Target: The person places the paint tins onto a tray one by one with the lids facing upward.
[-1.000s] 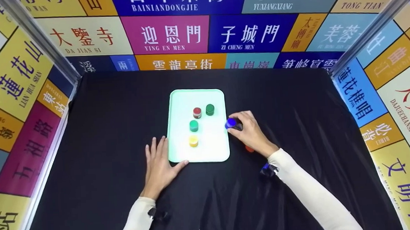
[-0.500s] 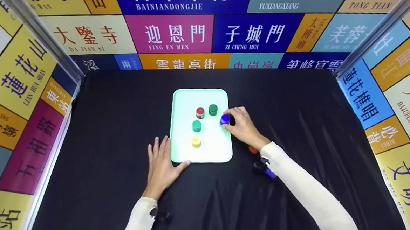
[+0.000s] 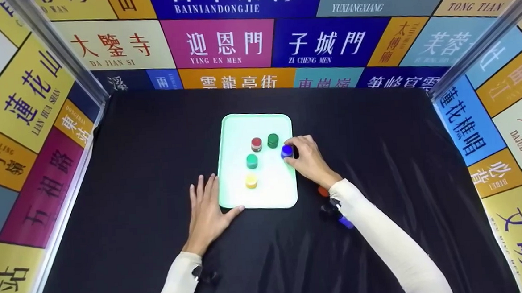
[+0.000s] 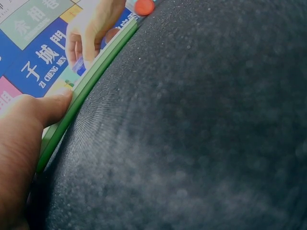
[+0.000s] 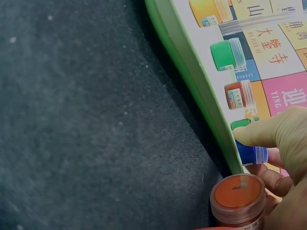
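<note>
In the head view my right hand pinches a blue paint jar between thumb and fingers, at the right side of a pale green tray. The right wrist view shows the thumb across the upright blue jar. My left hand lies with fingers spread along the tray's lower left corner; its thumb rests on the near rim. On the tray stand a red jar, a dark green jar, a lighter green jar and a yellow jar.
An orange-lidded jar stands outside the tray, partly hidden by the right wrist in the head view. A blue thing shows under the right sleeve. Black cloth covers the table, and printed panels wall it in.
My right hand has carried the blue jar left, from beside the tray's right edge to over its right side, then held nearly still. The left hand has stayed at the tray.
</note>
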`<state>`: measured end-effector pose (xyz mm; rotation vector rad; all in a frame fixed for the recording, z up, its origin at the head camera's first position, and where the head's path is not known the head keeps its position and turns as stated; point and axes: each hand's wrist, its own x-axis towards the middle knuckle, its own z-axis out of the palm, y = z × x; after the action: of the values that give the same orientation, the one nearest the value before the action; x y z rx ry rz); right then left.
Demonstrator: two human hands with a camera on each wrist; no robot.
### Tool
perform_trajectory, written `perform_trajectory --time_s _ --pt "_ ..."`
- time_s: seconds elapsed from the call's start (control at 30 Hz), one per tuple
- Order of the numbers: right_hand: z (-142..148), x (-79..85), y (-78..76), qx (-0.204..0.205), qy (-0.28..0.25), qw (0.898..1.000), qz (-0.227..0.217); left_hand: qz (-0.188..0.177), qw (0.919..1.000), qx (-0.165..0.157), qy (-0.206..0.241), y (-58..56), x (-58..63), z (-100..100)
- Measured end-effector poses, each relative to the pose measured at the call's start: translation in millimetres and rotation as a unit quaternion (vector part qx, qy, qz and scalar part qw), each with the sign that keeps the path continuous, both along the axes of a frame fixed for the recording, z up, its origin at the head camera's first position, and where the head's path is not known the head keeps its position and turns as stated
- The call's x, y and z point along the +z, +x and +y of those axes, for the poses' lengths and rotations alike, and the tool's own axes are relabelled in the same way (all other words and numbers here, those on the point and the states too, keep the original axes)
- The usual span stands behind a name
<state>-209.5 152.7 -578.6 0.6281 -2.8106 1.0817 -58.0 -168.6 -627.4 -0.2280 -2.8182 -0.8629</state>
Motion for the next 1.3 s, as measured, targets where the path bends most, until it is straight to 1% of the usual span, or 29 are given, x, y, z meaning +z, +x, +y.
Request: perform_trajectory --time_s 0.2,0.47,0.67,0.87,1.1,1.3 --pt "3 0.1 3.5 0.006 0.003 1.0 -0.01 0.002 1.0 0.001 -0.002 1.0 0.1 1" --pt "16 7.3 11.2 0.013 -0.022 1.0 0.016 0.0 1.0 0.002 -0.002 0.0 -1.7 -1" --pt "30 11.5 18.4 0.003 -0.032 0.999 0.023 -0.001 1.0 0.001 0.003 1.7 -2.5 -2" --pt "45 12.6 27.2 -0.007 -0.036 0.999 0.01 0.0 1.0 0.002 0.004 0.4 -3.1 -2" --pt "59 9.8 36.9 -0.017 -0.048 0.999 0.001 0.002 1.0 0.0 0.005 -0.9 -1.4 0" --pt "66 4.7 43.2 -0.039 -0.053 0.998 -0.006 0.006 1.0 -0.001 0.006 -0.7 -0.6 0"
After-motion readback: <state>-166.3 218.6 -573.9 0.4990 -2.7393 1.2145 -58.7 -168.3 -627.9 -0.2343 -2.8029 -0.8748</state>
